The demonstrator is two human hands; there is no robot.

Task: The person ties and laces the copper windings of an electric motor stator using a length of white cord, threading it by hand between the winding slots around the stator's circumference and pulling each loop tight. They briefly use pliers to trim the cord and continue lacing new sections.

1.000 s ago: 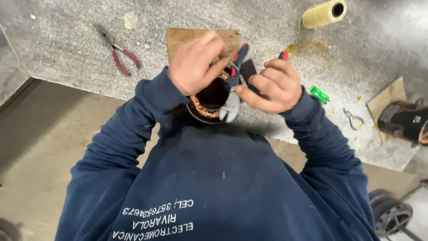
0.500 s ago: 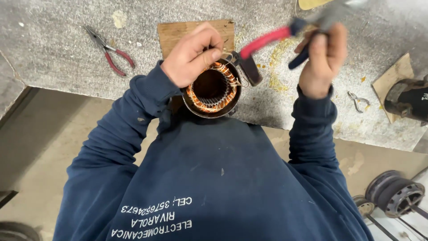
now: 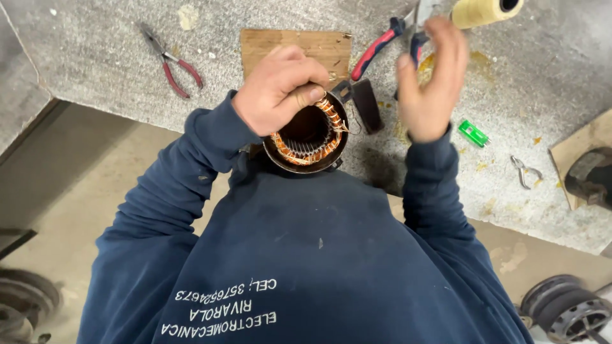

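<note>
The motor stator [image 3: 308,135] is sitting at the near edge of the bench [image 3: 95,57], the left hand [image 3: 280,86] curled over its copper windings. The right hand [image 3: 428,83] is closing around red-and-blue pliers [image 3: 382,44]. Beyond are lying a wooden board [image 3: 280,46], small red pliers [image 3: 171,60] and a twine spool [image 3: 484,11].

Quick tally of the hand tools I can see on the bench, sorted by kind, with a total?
Pliers with red handles, lying on the bench: 1
Pliers with red and blue handles, by the right hand: 1
Small metal nippers: 1
Total: 3
</note>
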